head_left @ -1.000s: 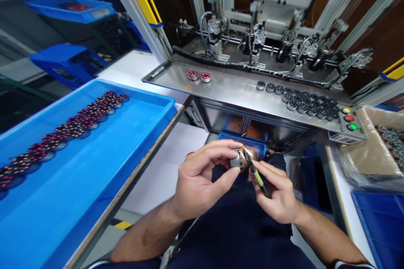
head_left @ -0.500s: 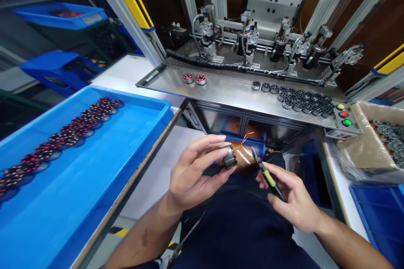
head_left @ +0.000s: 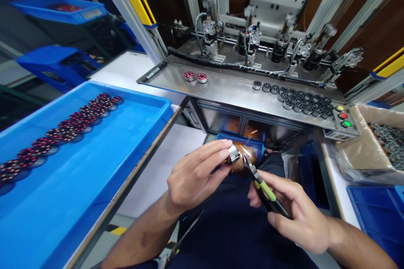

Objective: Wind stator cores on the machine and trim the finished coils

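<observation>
My left hand [head_left: 197,174] grips a small round motor stator [head_left: 233,154] between thumb and fingers, its silvery side facing up and right. In my right hand [head_left: 293,206] is a pair of cutting pliers [head_left: 265,189] with green and black handles. The plier jaws are slightly apart, with their tips close beside the stator's right face; whether they touch it I cannot tell. Below and behind the stator, a blue bin [head_left: 258,145] holds brown wrapping and thin copper-coloured wire.
A blue tray [head_left: 132,143] with rows of red-and-black stators lies at left. On the metal ledge [head_left: 230,92] stand two red stators [head_left: 195,77] and several dark ones [head_left: 304,101]. A button box [head_left: 342,128] and a lined carton [head_left: 356,143] are at right.
The stator has turned in my left hand, showing more silver. The pliers have moved left to the stator, and their handles have spread apart.
</observation>
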Available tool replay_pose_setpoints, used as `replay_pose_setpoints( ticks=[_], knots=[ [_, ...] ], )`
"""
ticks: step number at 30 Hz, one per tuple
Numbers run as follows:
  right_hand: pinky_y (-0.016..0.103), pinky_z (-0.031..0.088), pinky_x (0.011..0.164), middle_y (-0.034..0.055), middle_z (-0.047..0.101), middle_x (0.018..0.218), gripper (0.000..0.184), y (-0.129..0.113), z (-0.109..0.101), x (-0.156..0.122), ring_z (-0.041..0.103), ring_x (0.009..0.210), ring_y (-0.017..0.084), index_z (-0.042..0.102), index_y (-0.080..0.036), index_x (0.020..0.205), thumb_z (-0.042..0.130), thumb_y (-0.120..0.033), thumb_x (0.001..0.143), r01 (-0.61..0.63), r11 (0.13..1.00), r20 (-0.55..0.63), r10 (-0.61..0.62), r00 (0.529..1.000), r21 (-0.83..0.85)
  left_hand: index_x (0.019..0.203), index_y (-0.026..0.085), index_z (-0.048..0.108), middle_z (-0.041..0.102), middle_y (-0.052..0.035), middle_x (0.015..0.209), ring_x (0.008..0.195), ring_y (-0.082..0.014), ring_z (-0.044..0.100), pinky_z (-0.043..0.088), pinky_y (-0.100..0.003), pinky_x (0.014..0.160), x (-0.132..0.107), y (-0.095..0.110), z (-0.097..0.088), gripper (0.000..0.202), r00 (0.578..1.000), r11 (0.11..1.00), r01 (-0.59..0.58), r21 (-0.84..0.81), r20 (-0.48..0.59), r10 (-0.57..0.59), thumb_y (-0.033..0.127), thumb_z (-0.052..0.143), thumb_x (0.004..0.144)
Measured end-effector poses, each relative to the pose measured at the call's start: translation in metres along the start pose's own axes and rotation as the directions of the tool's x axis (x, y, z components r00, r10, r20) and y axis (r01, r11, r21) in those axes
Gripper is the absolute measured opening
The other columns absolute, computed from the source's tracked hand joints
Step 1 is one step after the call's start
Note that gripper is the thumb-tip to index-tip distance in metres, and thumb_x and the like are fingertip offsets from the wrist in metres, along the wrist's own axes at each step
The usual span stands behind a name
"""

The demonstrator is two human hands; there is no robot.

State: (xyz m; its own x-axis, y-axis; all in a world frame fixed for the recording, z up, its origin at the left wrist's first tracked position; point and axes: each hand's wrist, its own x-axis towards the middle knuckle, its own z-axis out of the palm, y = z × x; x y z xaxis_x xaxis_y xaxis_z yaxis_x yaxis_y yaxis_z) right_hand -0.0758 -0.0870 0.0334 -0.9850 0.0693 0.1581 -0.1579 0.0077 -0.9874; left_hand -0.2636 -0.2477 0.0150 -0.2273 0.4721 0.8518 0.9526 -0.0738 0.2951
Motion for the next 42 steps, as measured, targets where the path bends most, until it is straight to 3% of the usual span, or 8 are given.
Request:
replay_pose_setpoints(
  ticks=[6,11,24,29,33,36,39,42],
  knots=[
    [0.034,0.057,0.091,0.0030,0.067,0.111,0.087,-0.001,0.003,0.002,0.067,0.097,0.014,0.043,-0.040,0.149,0.049,0.009,0.077,-0.026,0.999,0.006,0.025,1.000,0.044,0.124,0.015,0.059,0.078,-0.0113,0.113,0.100,-0.0222,0.076,0.065,-0.035,0.088,0.001,0.000,0.003,0.062,0.997,0.999,-0.038,-0.032,-0.069,0.036,-0.005,0.079,0.069],
    [0.032,0.056,0.091,0.0013,0.065,0.111,0.085,-0.001,0.003,0.004,0.065,0.096,0.013,0.042,-0.044,0.149,0.049,0.006,0.080,-0.043,0.997,0.013,0.042,0.999,0.057,0.123,0.009,0.058,0.077,-0.0153,0.112,0.104,-0.0243,0.075,0.065,-0.037,0.091,0.000,0.001,0.003,0.063,0.998,0.994,-0.036,-0.104,-0.064,0.029,-0.010,0.079,0.066],
    [0.026,0.055,0.078,0.0001,0.063,0.100,0.082,-0.001,0.004,0.010,0.061,0.083,0.010,0.046,-0.043,0.147,0.052,0.005,0.081,-0.084,0.995,0.020,0.083,0.996,0.055,0.127,0.014,0.057,0.077,-0.0125,0.113,0.106,-0.0241,0.074,0.066,-0.038,0.088,0.002,0.004,0.001,0.065,0.998,0.991,0.025,-0.132,-0.045,-0.031,-0.009,0.077,0.069],
    [0.026,0.055,0.076,0.0001,0.063,0.098,0.081,-0.001,0.004,0.010,0.060,0.081,0.010,0.047,-0.042,0.146,0.051,0.005,0.080,-0.091,0.995,0.022,0.090,0.996,0.051,0.126,0.011,0.057,0.077,-0.0150,0.113,0.108,-0.0246,0.073,0.065,-0.038,0.090,0.001,0.004,0.001,0.067,0.999,0.987,0.019,-0.158,-0.044,-0.026,-0.012,0.077,0.067],
    [0.026,0.055,0.074,0.0008,0.062,0.098,0.082,0.002,0.005,0.010,0.060,0.080,0.010,0.045,-0.041,0.148,0.050,0.005,0.081,-0.074,0.994,0.023,0.072,0.997,0.075,0.127,0.010,0.056,0.077,-0.0153,0.111,0.109,-0.0256,0.073,0.065,-0.038,0.090,0.002,0.004,0.001,0.068,0.999,0.987,0.013,-0.161,-0.043,-0.020,-0.013,0.077,0.066],
    [0.023,0.052,0.069,-0.0017,0.059,0.086,0.083,0.002,0.006,0.012,0.055,0.071,0.009,0.046,-0.037,0.148,0.050,0.005,0.077,-0.024,1.000,0.017,0.024,1.000,0.009,0.128,0.010,0.056,0.078,-0.0141,0.110,0.106,-0.0258,0.074,0.065,-0.038,0.089,0.004,0.005,0.001,0.069,0.998,0.989,0.011,-0.149,-0.055,-0.020,-0.012,0.078,0.066],
    [0.021,0.050,0.065,-0.0036,0.057,0.078,0.082,0.002,0.005,0.013,0.052,0.067,0.009,0.049,-0.035,0.147,0.052,0.005,0.075,0.004,0.995,-0.033,-0.007,0.999,-0.102,0.129,0.012,0.057,0.078,-0.0126,0.109,0.103,-0.0251,0.075,0.066,-0.038,0.088,0.002,0.005,0.004,0.071,0.997,0.989,0.011,-0.146,-0.074,-0.022,-0.011,0.079,0.065],
    [0.021,0.055,0.071,-0.0006,0.066,0.093,0.075,0.003,0.001,0.009,0.061,0.076,0.010,0.051,-0.037,0.144,0.055,0.003,0.081,-0.074,0.992,-0.163,0.057,0.985,-0.106,0.129,0.017,0.060,0.078,-0.0101,0.112,0.101,-0.0243,0.076,0.065,-0.039,0.090,-0.006,0.003,0.008,0.073,0.992,0.982,0.045,-0.183,-0.108,-0.066,-0.009,0.080,0.064]
  ],
)
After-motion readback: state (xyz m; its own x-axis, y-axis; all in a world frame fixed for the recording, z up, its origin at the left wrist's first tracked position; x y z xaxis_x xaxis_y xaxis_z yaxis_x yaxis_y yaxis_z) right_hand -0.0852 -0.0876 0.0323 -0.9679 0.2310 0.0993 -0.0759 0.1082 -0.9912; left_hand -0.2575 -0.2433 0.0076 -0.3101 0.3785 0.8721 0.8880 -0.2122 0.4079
